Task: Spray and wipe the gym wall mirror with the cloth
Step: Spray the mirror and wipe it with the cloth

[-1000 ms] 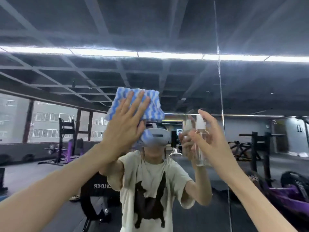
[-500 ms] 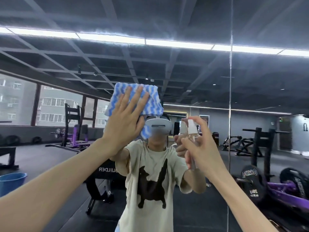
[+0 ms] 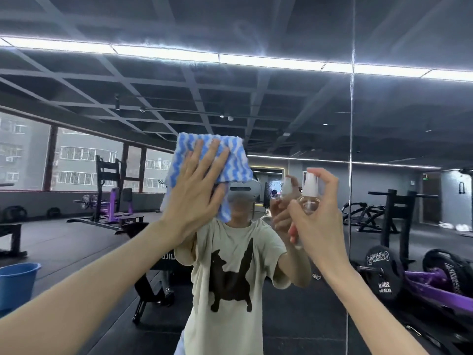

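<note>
The wiping step is in hand: the left hand [image 3: 194,198], fingers straight, presses the blue-and-white cloth [image 3: 230,160] flat on the mirror [image 3: 281,111] at frame centre. Just right of it, the right hand [image 3: 317,221] grips the spray bottle [image 3: 309,201], 1 finger on the pump, nozzle apparently facing the glass. The next move probably calls for a spray, then broad strokes; glass stretches above and left, and the panel seam [image 3: 352,149] bounds the right.

Both arms reach forward, the left hand [image 3: 195,198] flat with fingers spread, pressing the cloth [image 3: 230,160], the right hand [image 3: 318,221] curled round the spray bottle [image 3: 309,201], forefinger arched over its cap.
</note>
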`<state>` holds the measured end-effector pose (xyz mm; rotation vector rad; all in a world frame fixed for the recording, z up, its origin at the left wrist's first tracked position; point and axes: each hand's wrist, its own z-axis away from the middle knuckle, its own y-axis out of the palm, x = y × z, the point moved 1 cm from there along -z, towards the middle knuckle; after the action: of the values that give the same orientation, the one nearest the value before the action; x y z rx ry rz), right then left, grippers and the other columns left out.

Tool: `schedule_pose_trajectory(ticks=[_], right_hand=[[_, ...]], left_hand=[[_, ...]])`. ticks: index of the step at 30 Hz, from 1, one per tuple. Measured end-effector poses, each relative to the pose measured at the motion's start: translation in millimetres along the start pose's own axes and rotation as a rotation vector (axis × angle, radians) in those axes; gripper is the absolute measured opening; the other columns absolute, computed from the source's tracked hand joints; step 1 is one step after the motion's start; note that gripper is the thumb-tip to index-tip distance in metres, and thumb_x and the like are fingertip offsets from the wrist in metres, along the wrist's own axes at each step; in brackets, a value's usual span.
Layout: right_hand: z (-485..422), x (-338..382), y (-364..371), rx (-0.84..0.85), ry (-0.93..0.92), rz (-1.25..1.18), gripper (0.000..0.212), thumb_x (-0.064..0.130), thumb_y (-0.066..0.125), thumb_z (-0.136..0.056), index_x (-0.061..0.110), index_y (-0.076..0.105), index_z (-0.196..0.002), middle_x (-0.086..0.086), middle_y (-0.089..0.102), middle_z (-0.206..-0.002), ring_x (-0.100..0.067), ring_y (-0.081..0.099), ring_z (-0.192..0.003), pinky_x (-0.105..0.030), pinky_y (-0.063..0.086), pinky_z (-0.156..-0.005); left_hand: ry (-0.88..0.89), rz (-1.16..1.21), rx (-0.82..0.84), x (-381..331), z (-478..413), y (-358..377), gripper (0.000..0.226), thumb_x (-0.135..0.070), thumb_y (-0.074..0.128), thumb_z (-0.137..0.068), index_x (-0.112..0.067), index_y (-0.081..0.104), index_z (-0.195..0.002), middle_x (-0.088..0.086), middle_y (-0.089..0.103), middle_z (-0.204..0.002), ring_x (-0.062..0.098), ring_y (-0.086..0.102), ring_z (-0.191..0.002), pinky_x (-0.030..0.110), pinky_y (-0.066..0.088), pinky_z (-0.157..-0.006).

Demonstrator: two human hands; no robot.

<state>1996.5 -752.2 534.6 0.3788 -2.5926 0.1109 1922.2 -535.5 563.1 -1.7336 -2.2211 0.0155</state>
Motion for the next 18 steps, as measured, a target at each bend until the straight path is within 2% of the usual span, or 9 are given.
schedule_pose_trajectory(ticks=[3,6,8,10,12,14,15,16,18], right_hand=[[-12,6,-10,-0.081,-0.053,-0.015,0.053,-0.003,0.056,-0.089,0.036,0.037,-0.120,0.001,0.060,-0.060,-0.014,0.055,-0.041,-0.024,0.046,-0.041],[-28,10,-22,-0.158,-0.086,0.017,0.049,0.003,0.057,-0.087,0.037,0.039,-0.116,0.004,0.053,-0.064,-0.016,0.052,-0.048,-0.028,0.046,-0.049],[-37,10,-29,-0.172,-0.093,0.038,0.046,0.006,0.058,-0.089,0.039,0.038,-0.115,0.002,0.051,-0.065,-0.021,0.051,-0.050,-0.033,0.046,-0.049],[-44,11,-34,-0.170,-0.079,0.059,0.049,0.004,0.058,-0.089,0.041,0.037,-0.114,0.000,0.053,-0.067,-0.021,0.051,-0.047,-0.031,0.045,-0.044],[-52,11,-36,-0.161,-0.075,0.048,0.049,0.004,0.060,-0.090,0.039,0.037,-0.115,0.001,0.054,-0.070,-0.019,0.052,-0.044,-0.028,0.045,-0.042],[-62,13,-35,-0.163,-0.092,0.035,0.047,0.006,0.061,-0.090,0.037,0.037,-0.116,0.002,0.054,-0.071,-0.020,0.053,-0.047,-0.029,0.047,-0.045],[-69,14,-34,-0.171,-0.099,0.038,0.047,0.006,0.061,-0.090,0.036,0.037,-0.117,0.002,0.055,-0.072,-0.021,0.054,-0.050,-0.029,0.048,-0.047],[-75,16,-32,-0.179,-0.106,0.037,0.047,0.006,0.060,-0.090,0.036,0.037,-0.118,0.001,0.055,-0.074,-0.022,0.056,-0.052,-0.030,0.049,-0.049],[-88,19,-31,-0.192,-0.124,0.045,0.047,0.006,0.059,-0.089,0.036,0.037,-0.118,0.001,0.057,-0.077,-0.023,0.058,-0.054,-0.032,0.051,-0.053]], left_hand=[[0.130,-0.052,-0.010,-39,-7,21,0.063,-0.041,0.035,-0.095,-0.020,0.021,-0.153,0.002,0.010,-0.161,0.030,0.003,-0.149,0.037,-0.011,-0.120],[0.556,-0.095,0.090,-88,-5,49,0.056,-0.038,0.038,-0.091,-0.019,0.046,-0.143,0.008,0.035,-0.153,0.034,0.019,-0.146,0.043,-0.001,-0.121],[0.747,-0.192,0.185,-90,-13,54,0.055,-0.041,0.034,-0.092,-0.023,0.043,-0.144,0.006,0.038,-0.151,0.034,0.024,-0.144,0.046,0.007,-0.120],[0.667,-0.325,0.053,-65,-50,40,0.055,-0.036,0.037,-0.094,-0.021,0.039,-0.147,0.009,0.035,-0.153,0.036,0.027,-0.143,0.050,0.009,-0.118],[0.239,-0.336,-0.073,-20,-99,15,0.054,-0.028,0.038,-0.099,-0.016,0.029,-0.151,0.015,0.025,-0.157,0.039,0.019,-0.145,0.052,0.008,-0.118],[-0.222,-0.240,-0.153,16,-125,-11,0.054,-0.035,0.023,-0.105,-0.020,0.010,-0.155,0.011,0.005,-0.162,0.035,0.000,-0.148,0.047,-0.003,-0.120],[-0.293,-0.198,-0.159,15,-125,-13,0.053,-0.037,0.015,-0.105,-0.020,0.010,-0.155,0.011,0.002,-0.162,0.035,-0.004,-0.148,0.047,-0.007,-0.120],[-0.186,-0.250,-0.124,5,-118,-4,0.054,-0.035,0.008,-0.104,-0.017,0.015,-0.154,0.012,0.003,-0.162,0.037,-0.004,-0.148,0.050,-0.007,-0.119],[0.347,-0.349,0.020,-28,-81,23,0.053,-0.026,0.016,-0.099,-0.014,0.034,-0.147,0.015,0.017,-0.160,0.040,0.005,-0.147,0.058,-0.002,-0.117]])
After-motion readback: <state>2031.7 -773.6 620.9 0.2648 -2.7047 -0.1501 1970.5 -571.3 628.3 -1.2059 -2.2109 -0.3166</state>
